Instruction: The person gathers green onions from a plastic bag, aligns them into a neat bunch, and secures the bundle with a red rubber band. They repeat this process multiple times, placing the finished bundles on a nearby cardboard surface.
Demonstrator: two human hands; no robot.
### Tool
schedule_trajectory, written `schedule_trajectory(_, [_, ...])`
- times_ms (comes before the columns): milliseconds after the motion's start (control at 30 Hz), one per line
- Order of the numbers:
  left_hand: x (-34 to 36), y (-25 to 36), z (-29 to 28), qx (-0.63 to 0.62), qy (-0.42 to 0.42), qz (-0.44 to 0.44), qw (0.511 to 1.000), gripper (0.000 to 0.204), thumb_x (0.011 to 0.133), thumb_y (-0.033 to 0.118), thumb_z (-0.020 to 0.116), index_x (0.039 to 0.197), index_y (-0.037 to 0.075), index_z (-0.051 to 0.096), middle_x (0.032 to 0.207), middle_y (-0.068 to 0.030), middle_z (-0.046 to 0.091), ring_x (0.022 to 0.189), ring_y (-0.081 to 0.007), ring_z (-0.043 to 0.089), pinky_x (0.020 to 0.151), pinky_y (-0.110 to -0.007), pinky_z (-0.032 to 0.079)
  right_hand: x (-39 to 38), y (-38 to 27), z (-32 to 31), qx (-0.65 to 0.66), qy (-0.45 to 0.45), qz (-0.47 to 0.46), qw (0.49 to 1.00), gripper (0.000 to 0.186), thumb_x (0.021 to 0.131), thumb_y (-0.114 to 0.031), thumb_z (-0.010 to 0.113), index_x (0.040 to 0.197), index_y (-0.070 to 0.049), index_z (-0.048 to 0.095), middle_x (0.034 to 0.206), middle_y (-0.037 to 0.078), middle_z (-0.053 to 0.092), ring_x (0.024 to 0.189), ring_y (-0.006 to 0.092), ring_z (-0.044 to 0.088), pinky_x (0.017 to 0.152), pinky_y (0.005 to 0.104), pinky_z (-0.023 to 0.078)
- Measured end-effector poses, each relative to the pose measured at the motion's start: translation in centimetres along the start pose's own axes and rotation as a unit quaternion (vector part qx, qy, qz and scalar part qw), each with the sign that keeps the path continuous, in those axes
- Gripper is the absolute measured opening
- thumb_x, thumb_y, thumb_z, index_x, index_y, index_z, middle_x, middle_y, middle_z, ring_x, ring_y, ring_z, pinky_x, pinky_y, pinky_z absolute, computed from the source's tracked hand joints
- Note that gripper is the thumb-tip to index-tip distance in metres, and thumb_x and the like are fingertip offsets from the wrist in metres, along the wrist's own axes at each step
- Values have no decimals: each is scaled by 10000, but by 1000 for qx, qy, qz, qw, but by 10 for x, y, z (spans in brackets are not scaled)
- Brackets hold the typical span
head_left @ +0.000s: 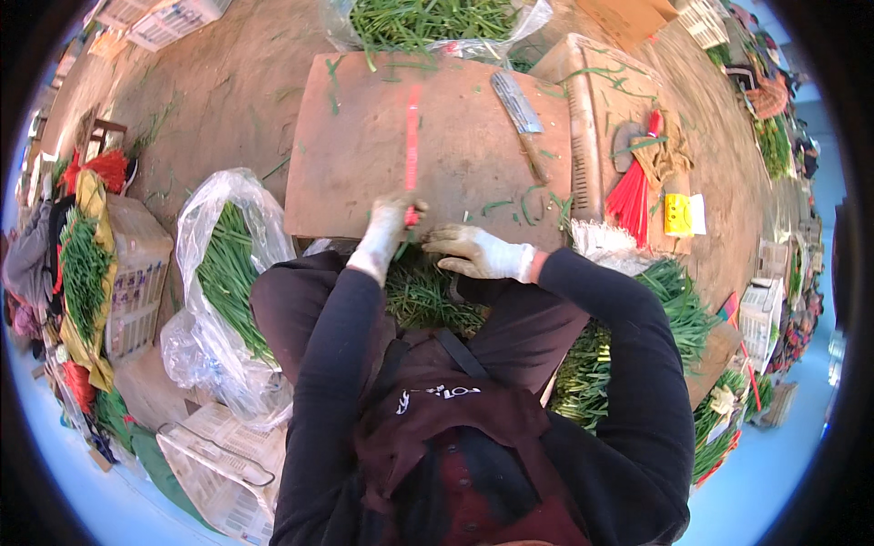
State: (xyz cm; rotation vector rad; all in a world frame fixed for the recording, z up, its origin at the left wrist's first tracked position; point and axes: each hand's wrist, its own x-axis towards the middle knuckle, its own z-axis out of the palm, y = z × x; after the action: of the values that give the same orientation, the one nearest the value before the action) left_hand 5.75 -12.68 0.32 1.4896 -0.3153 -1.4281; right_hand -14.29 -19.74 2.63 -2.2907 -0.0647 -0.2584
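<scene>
My left hand (390, 229), in a white glove, is closed at the near edge of a brown board (355, 136). A bit of red strip shows at its fingers. A red strip (412, 136) runs straight away from that hand across the board. My right hand (478, 252), gloved too, lies just right of it at the same edge, fingers stretched out and apparently holding nothing. Below both hands, cut green leaves (428, 296) are heaped between my knees. On the board's far right lies a cleaver (517, 105) with a wooden handle.
Bags of long green stalks stand at the left (232, 264) and beyond the board (432, 23). To the right, a crate holds red strips (630, 205) and a yellow packet (678, 215). More stalks (669, 296) lie by my right arm; a white crate (218, 455) is at lower left.
</scene>
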Motion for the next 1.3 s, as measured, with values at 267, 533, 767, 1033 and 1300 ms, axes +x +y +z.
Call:
schedule_trajectory(267, [20, -40, 63, -68, -100, -63, 991, 326, 908, 270, 585, 728, 29, 712, 624, -79, 670, 566, -163, 642, 506, -314, 475, 0, 90, -39, -265, 121, 265, 919, 384, 904, -237, 587, 1215, -11, 585, 1138, 275, 611, 1006, 442, 602, 867, 486, 498])
schedule_trajectory(533, [-117, 7, -64, 232, 300, 380, 844, 236, 865, 217, 694, 974, 23, 615, 908, -164, 629, 880, -289, 622, 764, -358, 519, 71, 77, -60, -469, 97, 191, 857, 456, 841, -162, 645, 1262, -18, 545, 1243, 214, 571, 1092, 395, 562, 929, 475, 464])
schedule_trajectory(767, [-201, -129, -333, 92, 533, 31, 841, 502, 931, 300, 583, 1303, -33, 534, 1294, -236, 576, 1236, -324, 535, 1053, -364, 400, 258, -84, 83, 237, -60, 150, 958, 371, 903, -239, 631, 1172, 17, 647, 1075, 162, 701, 987, 183, 655, 876, 277, 490])
schedule_trajectory(1033, [-163, -261, -419, 42, 541, -4, 840, 556, 956, 400, 492, 1300, -34, 531, 1314, -290, 532, 1265, -402, 479, 1079, -417, 353, 340, -39, 348, 84, -258, 498, 824, 946, 783, -579, 704, 1337, 131, 416, 1256, 279, 575, 1167, 359, 570, 984, 361, 448])
schedule_trajectory(1300, [-166, -276, -449, -41, 417, -54, 907, 781, 905, 537, 564, 1434, -8, 383, 1404, -247, 474, 1316, -362, 439, 1092, -388, 336, 328, -74, 406, -83, -196, 477, 853, 699, 743, -430, 752, 1179, 71, 533, 1115, 301, 626, 1066, 391, 621, 906, 398, 501])
